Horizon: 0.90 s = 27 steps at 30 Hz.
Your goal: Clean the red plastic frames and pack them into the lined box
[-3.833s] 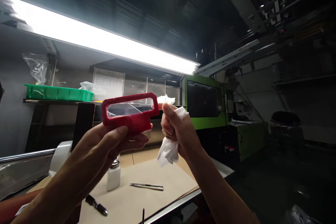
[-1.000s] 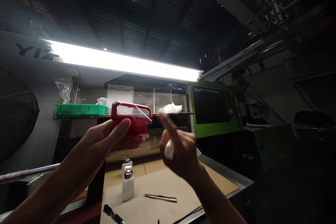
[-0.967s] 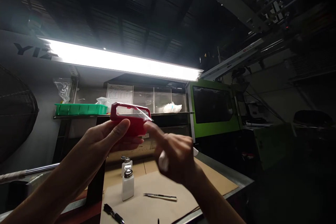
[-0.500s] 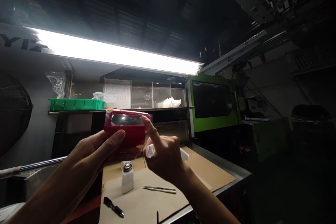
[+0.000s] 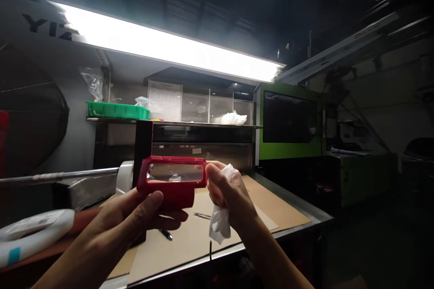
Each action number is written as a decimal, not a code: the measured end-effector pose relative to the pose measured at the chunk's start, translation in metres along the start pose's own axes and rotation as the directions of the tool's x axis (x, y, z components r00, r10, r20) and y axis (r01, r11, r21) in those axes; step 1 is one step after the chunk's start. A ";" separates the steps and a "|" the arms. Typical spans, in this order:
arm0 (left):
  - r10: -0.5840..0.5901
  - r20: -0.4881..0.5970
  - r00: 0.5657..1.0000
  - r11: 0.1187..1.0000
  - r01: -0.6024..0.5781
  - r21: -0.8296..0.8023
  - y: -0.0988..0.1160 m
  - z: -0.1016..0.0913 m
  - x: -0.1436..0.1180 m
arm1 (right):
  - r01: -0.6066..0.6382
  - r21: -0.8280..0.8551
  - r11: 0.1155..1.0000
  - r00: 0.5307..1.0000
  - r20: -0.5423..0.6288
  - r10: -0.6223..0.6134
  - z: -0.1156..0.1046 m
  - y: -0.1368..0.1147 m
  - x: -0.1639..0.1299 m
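My right fingers (image 5: 217, 180) are curling shut around the white cloth (image 5: 219, 226), bunching it at the right end of the red part (image 5: 171, 185); half a second ago my forefinger alone was poking at that corner, so I judge I am passing from probing a spot to wiping it. My left hand (image 5: 135, 216) is gripping the part from below, thumb along its front, holding it above the bench (image 5: 271, 212) with its clear window (image 5: 174, 172) facing me. The part is sitting lower in view than before, the lamp (image 5: 169, 49) now higher. A pen (image 5: 166, 234) and a blade (image 5: 202, 216) are lying on the cardboard beneath.
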State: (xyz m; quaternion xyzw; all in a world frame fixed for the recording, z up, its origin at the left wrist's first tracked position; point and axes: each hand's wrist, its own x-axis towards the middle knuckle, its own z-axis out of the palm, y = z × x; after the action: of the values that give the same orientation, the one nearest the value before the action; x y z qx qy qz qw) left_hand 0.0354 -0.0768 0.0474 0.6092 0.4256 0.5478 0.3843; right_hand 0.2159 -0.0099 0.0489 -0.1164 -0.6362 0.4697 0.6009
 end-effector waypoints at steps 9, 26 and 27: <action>-0.179 -0.115 0.977 0.963 0.150 -0.225 -0.062 -0.013 -0.077 | -0.370 -0.220 0.903 0.920 0.052 0.390 0.029 0.044 -0.051; -0.650 -0.760 0.000 0.730 0.278 -0.624 -0.205 -0.149 -0.335 | -0.484 -0.478 0.733 0.688 0.309 0.656 0.083 0.139 -0.132; -0.654 -0.756 0.026 0.730 0.286 -0.621 -0.208 -0.151 -0.328 | -0.490 -0.478 0.729 0.686 0.304 0.661 0.084 0.140 -0.134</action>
State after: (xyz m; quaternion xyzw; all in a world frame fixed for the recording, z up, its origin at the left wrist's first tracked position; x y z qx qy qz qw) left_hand -0.1474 -0.3135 -0.2426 -0.1090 0.6553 0.6913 0.2842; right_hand 0.1176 -0.0697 -0.1289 -0.3079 -0.7617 0.5257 0.2205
